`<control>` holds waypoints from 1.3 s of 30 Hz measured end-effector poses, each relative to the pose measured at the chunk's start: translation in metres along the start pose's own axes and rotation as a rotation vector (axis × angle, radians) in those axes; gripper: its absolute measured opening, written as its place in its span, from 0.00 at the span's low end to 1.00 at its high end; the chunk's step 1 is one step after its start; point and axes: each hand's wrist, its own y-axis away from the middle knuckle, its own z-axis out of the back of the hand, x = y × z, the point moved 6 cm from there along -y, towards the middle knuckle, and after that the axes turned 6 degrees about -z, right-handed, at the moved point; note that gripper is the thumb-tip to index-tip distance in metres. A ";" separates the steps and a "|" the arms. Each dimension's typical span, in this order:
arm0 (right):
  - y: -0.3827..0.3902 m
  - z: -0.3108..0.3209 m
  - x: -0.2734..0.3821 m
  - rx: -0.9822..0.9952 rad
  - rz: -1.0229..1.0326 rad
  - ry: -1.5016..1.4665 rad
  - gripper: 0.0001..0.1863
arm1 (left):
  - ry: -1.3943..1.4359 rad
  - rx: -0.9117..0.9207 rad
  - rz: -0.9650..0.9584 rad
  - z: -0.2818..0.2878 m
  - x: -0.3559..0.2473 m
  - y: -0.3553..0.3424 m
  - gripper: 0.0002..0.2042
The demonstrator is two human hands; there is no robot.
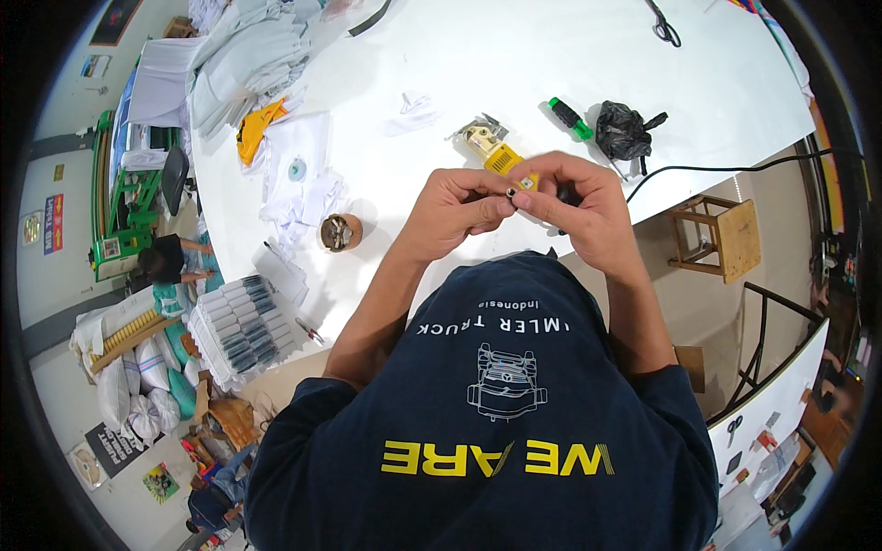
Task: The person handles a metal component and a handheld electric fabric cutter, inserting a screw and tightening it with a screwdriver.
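Note:
My left hand [455, 207] and right hand [574, 197] meet above the table's near edge, fingertips closed around a small dark round part [511, 195]. Just beyond them, partly hidden by my fingers, lies a yellow power tool [498, 152] with a metal head. A green-and-black screwdriver [571, 119] and a crumpled black plastic bag [625, 130] are to its right, with a black cord running off rightward. A round tin [340, 231] holding small pieces stands left of my left hand.
White table [386, 83] carries cloth piles [248, 64], orange fabric [257, 129], scissors [663, 28], pliers [309, 331] and stacked white rolls [237, 326]. Right: wooden stool [712, 234], second table [772, 413], partly visible person [831, 390]. Left: another person [170, 262] near green machinery.

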 end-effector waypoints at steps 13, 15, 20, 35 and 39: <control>-0.010 -0.012 -0.059 0.083 -0.299 -0.428 0.12 | 0.083 -0.230 -0.058 0.017 -0.027 -0.012 0.16; -0.014 -0.013 -0.065 0.069 -0.303 -0.360 0.12 | 0.081 -0.261 -0.055 0.019 -0.029 -0.013 0.17; -0.022 -0.014 -0.078 0.001 -0.292 -0.390 0.14 | 0.084 -0.282 -0.069 0.023 -0.035 -0.017 0.17; -0.036 -0.028 -0.017 0.011 -0.081 -0.800 0.17 | 0.089 -0.330 -0.162 0.005 -0.054 -0.038 0.20; -0.035 -0.031 -0.014 0.000 -0.045 -0.841 0.17 | 0.046 -0.352 -0.152 0.003 -0.051 -0.035 0.20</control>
